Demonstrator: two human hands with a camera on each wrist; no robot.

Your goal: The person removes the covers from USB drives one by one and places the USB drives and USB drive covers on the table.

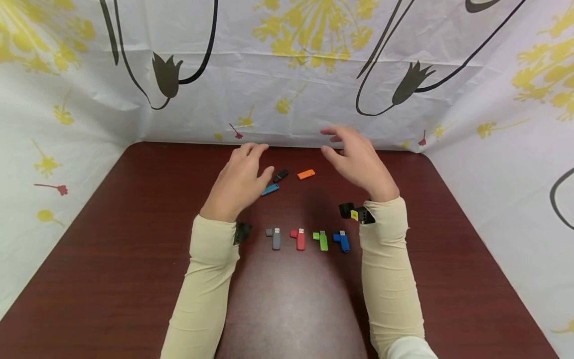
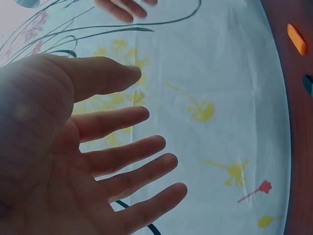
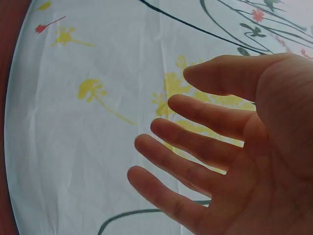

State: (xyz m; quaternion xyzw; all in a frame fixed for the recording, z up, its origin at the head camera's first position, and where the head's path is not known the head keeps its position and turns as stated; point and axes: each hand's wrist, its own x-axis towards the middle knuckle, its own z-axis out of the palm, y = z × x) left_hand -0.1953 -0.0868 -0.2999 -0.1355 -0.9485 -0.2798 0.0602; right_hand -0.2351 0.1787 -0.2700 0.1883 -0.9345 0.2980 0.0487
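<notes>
Both hands are raised over the far part of the table, fingers spread and holding nothing. My left hand (image 1: 237, 180) is nearest to a teal USB stick (image 1: 270, 189), which its thumb side borders in the head view. Just beyond that lies a black USB stick (image 1: 281, 175). An orange USB stick (image 1: 306, 174) rests between the two hands, with my right hand (image 1: 360, 160) to the right of it. Closer to me, a row of USB sticks with caps swung aside shows their metal plugs: grey (image 1: 276, 240), red (image 1: 300, 240), green (image 1: 323, 241) and blue (image 1: 344, 242).
The dark reddish-brown table (image 1: 112, 249) ends at a white patterned sheet (image 1: 251, 89) that hangs behind it and along both sides. Small black devices are strapped at the left wrist (image 1: 242, 233) and the right wrist (image 1: 357, 213).
</notes>
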